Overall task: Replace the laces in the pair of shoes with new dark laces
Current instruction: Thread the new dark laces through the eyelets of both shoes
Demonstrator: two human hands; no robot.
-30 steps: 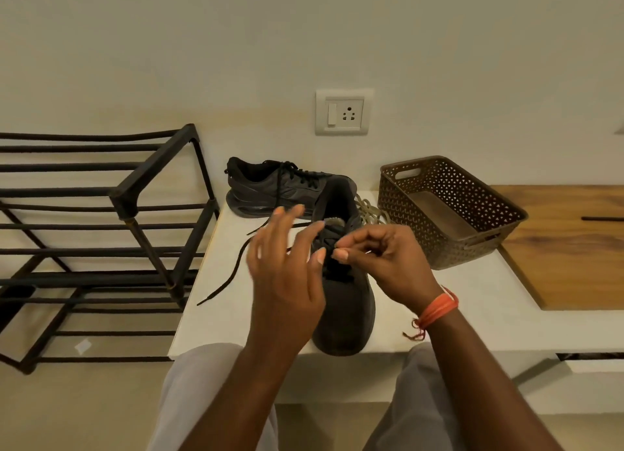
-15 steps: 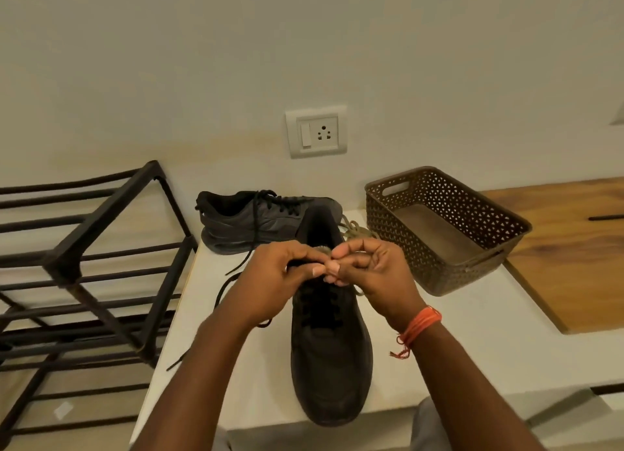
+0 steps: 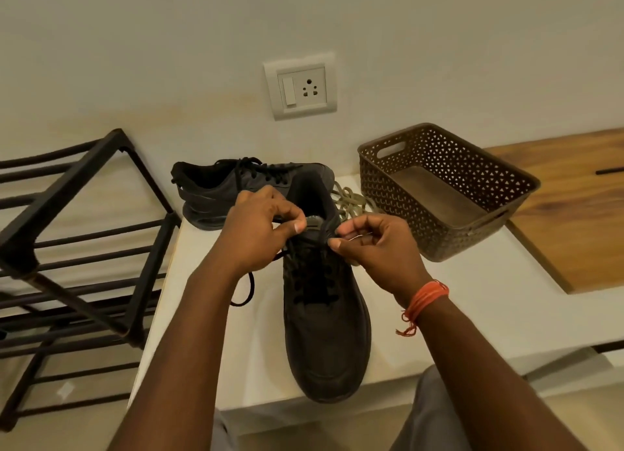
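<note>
At the near edge of the white counter (image 3: 472,302) the near shoe (image 3: 326,332) lies lengthwise, toe overhanging toward the person, its dark lace (image 3: 312,278) already crossed through most of the eyelets. The left hand (image 3: 260,227) hovers over the tongue with fingers curled, thumb and forefinger seemingly pinching one end of the lace; slack from that side drops in a loop (image 3: 246,290) onto the counter beside the shoe's left flank. The right hand (image 3: 374,248), an orange thread band (image 3: 427,298) at its wrist, pinches the other end at the top right eyelet between thumb and forefinger. The step looks to be finishing the topmost eyelets, or evening the ends before a knot. It would go best if both ends were drawn up together with equal tension, each crossing snugged from the toe upward, and the tip kept stiff and aimed squarely at the hole. The loose loop could snag under the sole, so it wants pulling through first. Off the counter's left edge stands a black metal rack (image 3: 84,234). At the far edge the second shoe (image 3: 236,194) lies sideways, laced dark, touching the near shoe's heel. Just right of it sits a pale heap of old laces (image 3: 351,200), then a brown perforated basket (image 3: 449,153), near enough to crowd a wide pull of the right elbow.
</note>
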